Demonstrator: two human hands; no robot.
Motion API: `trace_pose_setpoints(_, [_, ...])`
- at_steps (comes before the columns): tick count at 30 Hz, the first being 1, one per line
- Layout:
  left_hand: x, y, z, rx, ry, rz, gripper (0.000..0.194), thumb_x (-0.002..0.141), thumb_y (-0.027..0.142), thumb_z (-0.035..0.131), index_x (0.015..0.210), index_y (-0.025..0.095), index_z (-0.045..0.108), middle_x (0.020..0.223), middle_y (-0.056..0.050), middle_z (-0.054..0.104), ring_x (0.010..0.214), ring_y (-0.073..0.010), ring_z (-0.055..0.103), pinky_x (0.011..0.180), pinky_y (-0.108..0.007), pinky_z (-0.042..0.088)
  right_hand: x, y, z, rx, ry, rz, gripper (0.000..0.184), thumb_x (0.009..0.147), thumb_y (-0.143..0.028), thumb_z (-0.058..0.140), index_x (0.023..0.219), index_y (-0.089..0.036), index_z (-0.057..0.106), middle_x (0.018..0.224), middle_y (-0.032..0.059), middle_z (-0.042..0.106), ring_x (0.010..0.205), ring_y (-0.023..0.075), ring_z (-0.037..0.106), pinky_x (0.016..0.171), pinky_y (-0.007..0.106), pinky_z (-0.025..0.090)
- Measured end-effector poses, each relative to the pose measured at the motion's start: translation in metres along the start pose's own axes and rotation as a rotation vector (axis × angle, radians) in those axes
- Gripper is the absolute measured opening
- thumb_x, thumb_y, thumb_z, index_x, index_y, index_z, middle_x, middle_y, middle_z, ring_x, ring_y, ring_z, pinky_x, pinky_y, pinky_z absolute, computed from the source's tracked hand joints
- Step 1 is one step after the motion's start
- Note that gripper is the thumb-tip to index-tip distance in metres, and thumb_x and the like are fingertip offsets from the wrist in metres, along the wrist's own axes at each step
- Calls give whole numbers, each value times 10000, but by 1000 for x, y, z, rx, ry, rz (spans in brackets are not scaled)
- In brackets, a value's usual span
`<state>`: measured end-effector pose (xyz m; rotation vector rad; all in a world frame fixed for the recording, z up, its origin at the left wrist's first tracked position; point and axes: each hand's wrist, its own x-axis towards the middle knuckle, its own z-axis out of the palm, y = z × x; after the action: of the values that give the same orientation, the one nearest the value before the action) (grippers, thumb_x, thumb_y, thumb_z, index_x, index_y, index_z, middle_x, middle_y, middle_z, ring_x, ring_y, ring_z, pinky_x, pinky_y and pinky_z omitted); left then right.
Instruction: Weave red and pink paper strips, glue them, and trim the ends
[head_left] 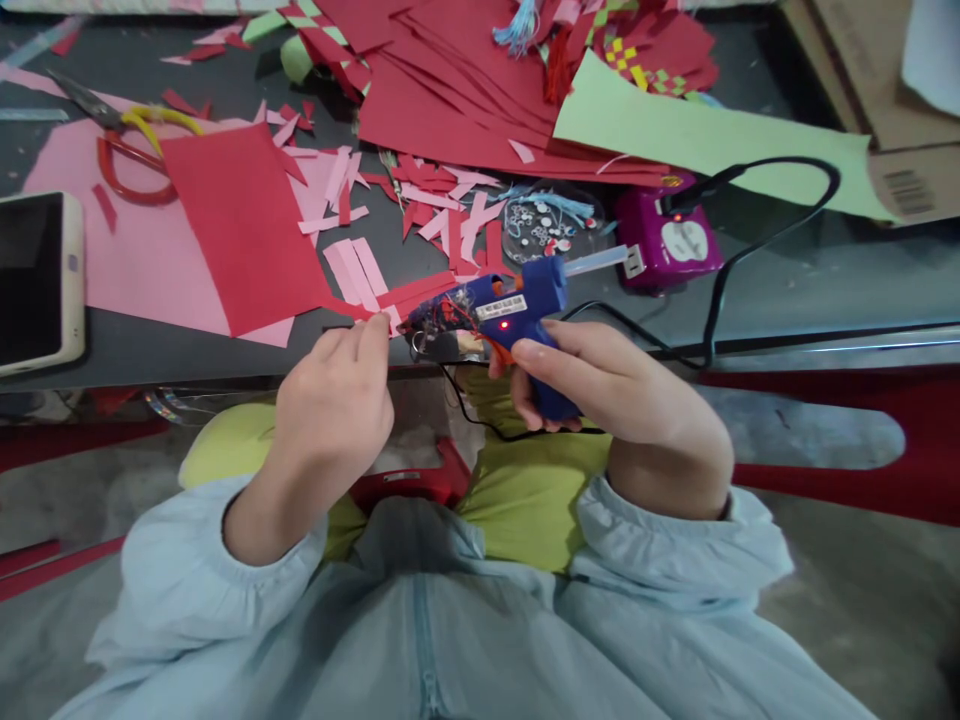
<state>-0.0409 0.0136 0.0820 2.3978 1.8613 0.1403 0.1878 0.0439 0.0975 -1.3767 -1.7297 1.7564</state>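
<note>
My right hand (600,385) is wrapped round the handle of a blue hot glue gun (517,305) with a red light on, its nozzle pointing left. My left hand (341,395) pinches the near end of thin red paper strips (409,297) right at the nozzle, by the table's front edge. A clear glue stick (600,262) pokes out of the gun's back. The gun's black cord (720,290) loops away to the right.
Red sheet (240,225) on pink paper (142,260), scissors (127,125), a phone (37,280) at the left edge, a purple device (671,240), a dish of small bits (544,225), a green sheet (712,135), piled red paper (465,90), cardboard boxes (885,100) at right.
</note>
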Motion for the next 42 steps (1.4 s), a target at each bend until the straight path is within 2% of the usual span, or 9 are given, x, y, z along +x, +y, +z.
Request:
trace_pose_setpoints(13, [-2, 0, 1, 21, 23, 10, 502, 845, 99, 432, 1337, 128, 528, 1065, -131, 702, 1045, -252, 640, 871, -351, 545, 0, 2, 0, -30, -19, -71, 481, 917, -593, 500, 623, -219, 573, 498, 5, 593, 420, 103, 493, 407, 240, 382])
trace_pose_setpoints(19, [-1, 0, 1, 19, 11, 16, 508, 850, 100, 427, 1350, 95, 518, 1065, -147, 695, 1046, -263, 637, 868, -362, 545, 1, 0, -1, -45, -13, -67, 487, 881, -601, 554, 579, -220, 586, 487, 3, 591, 420, 110, 497, 431, 252, 397])
trace_pose_setpoints(29, [-1, 0, 1, 26, 17, 18, 501, 848, 96, 421, 1340, 103, 519, 1052, -140, 698, 1033, -256, 640, 853, -357, 549, 0, 4, -2, 17, 24, -46, 424, 863, -608, 584, 689, -224, 628, 490, 4, 599, 402, 119, 509, 388, 259, 384])
trace_pose_setpoints(35, [-1, 0, 2, 55, 29, 31, 502, 841, 99, 421, 1334, 103, 517, 1044, -136, 701, 1017, -251, 645, 838, -350, 555, 3, 3, -1, -78, 8, -114, 465, 947, -555, 478, 656, -216, 605, 510, 1, 592, 443, 105, 513, 457, 251, 408])
trace_pose_setpoints(42, [-1, 0, 2, 56, 29, 34, 492, 850, 109, 422, 1334, 108, 511, 1029, -133, 700, 1006, -249, 643, 832, -353, 553, 2, 2, -1, -57, 10, -94, 488, 878, -621, 550, 604, -221, 608, 479, 6, 590, 423, 115, 502, 442, 256, 405])
